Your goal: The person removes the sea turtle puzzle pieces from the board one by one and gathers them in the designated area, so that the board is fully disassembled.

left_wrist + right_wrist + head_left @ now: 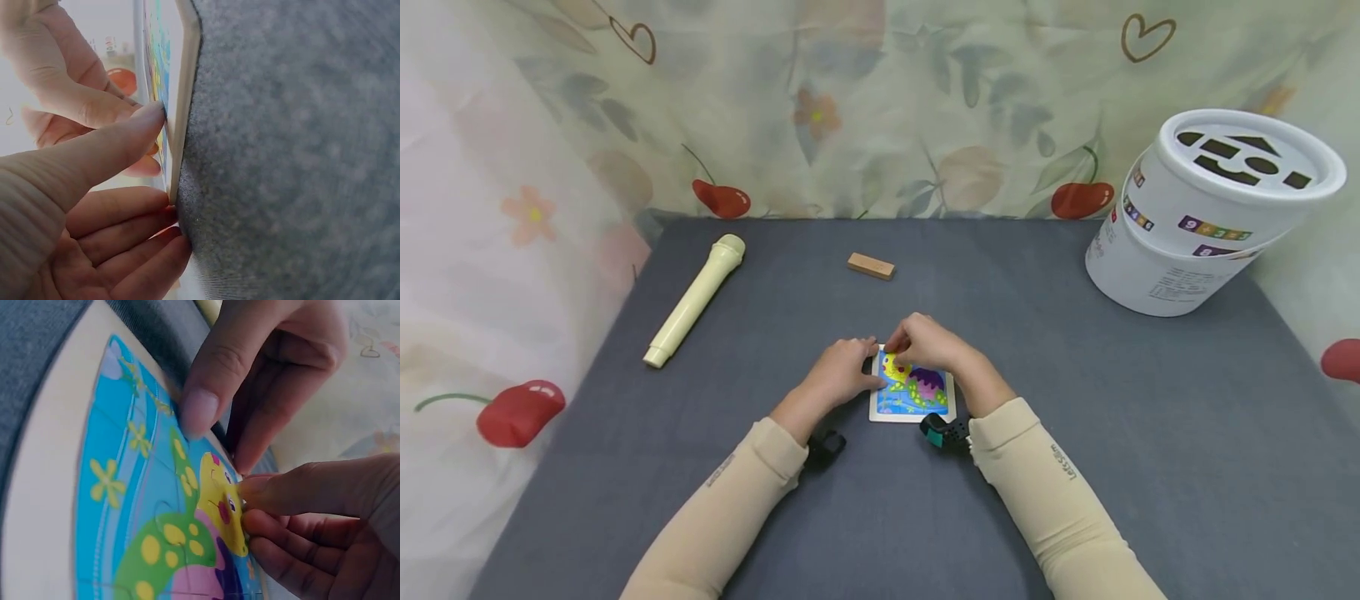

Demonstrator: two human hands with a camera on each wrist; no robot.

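Observation:
A small jigsaw puzzle (916, 393) with a pale frame and a cartoon dinosaur lies flat on the grey cloth. My left hand (838, 371) holds its upper left corner, the thumb (140, 125) on the blue picture and the fingers along the outer edge. At the top of the picture, my right hand (928, 343) pinches the edge of the yellow dinosaur-head piece (220, 503) between thumb and fingers. That piece looks slightly raised from the pieces around it. The green spotted body (178, 540) sits within the frame.
A small wooden block (871, 266) lies beyond the puzzle. To the left is a cream microphone-shaped stick (694, 302). A white bucket (1195, 242) with a shape-slotted lid (1251, 158) stands at the back right. Floral curtain (880, 108) hangs behind the table.

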